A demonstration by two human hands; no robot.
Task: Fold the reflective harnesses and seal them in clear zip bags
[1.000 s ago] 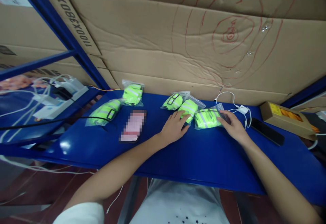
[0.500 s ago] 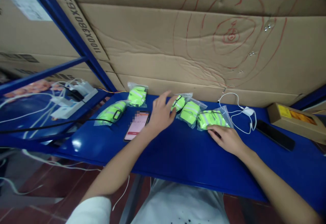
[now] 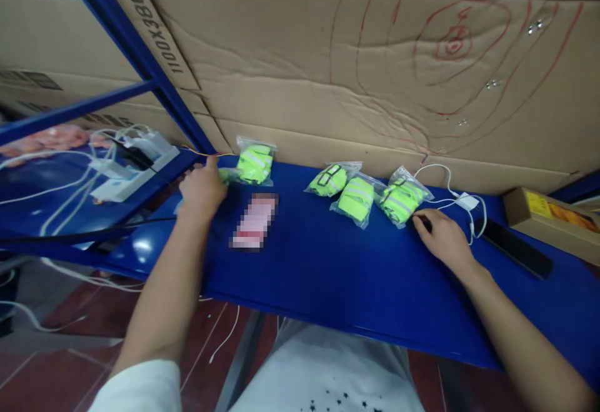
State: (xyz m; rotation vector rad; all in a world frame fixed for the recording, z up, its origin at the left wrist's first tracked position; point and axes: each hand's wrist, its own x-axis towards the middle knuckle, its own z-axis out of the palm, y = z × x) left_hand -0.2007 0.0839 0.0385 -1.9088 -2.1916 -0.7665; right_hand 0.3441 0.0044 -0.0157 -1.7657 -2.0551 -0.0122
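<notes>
My left hand (image 3: 202, 190) half-hides the leftmost bag (image 3: 229, 175) on the table (image 3: 328, 268); my curled right hand (image 3: 443, 237) rests beside the rightmost bag (image 3: 400, 200). I can't tell either grip; a loose pinch could let either slip.

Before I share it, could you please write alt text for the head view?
The left hand covers most of a bag of neon-green material on a blue table, while the right hand is beside the rightmost bag of three similar ones. Another bag lies behind a pixelated phone; a flat black device and cardboard box lie at right.
</notes>
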